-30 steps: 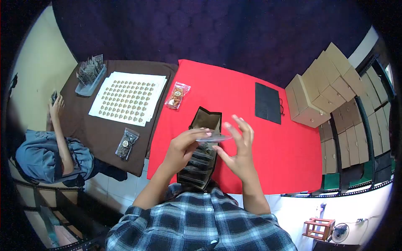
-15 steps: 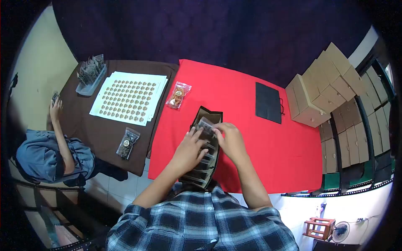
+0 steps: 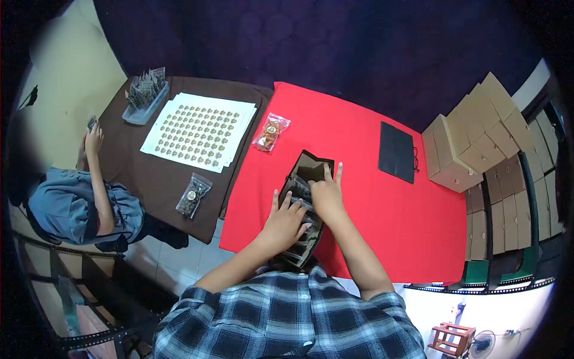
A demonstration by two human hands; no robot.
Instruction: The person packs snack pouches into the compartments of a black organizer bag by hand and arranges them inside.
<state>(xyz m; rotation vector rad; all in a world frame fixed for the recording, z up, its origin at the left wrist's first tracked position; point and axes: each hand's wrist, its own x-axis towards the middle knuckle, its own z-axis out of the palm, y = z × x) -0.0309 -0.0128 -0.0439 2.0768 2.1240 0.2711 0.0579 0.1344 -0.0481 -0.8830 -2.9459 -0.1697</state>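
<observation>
In front of my body, at the near edge of the red tablecloth, stands a long open-topped container [image 3: 314,163], dark outside and brown inside. Several clear plastic packets [image 3: 304,190] stand in a row in it. Spread over its left rim and the packets is my left hand [image 3: 283,227], with fingers apart. My right hand [image 3: 327,197] reaches over the right side, two fingers stretched out past the rim. Its other fingers and thumb are partly hidden inside, over the far packets. I see nothing gripped in either hand.
A labelled snack bag [image 3: 271,131] lies on the red tablecloth [image 3: 371,239], with a flat black item with cord [image 3: 396,152] farther right. Cardboard boxes [image 3: 455,146] are stacked at right. Left, a brown table [image 3: 128,158] holds sticker sheets [image 3: 197,130], a dark-filled bag [image 3: 194,195] and a packet tub [image 3: 143,107]; a person [image 3: 78,203] holds a small packet.
The clear packet that was between my hands is now down in the container. My right-hand fingers have stretched out and my left fingers have spread. The whole view has shifted slightly.
</observation>
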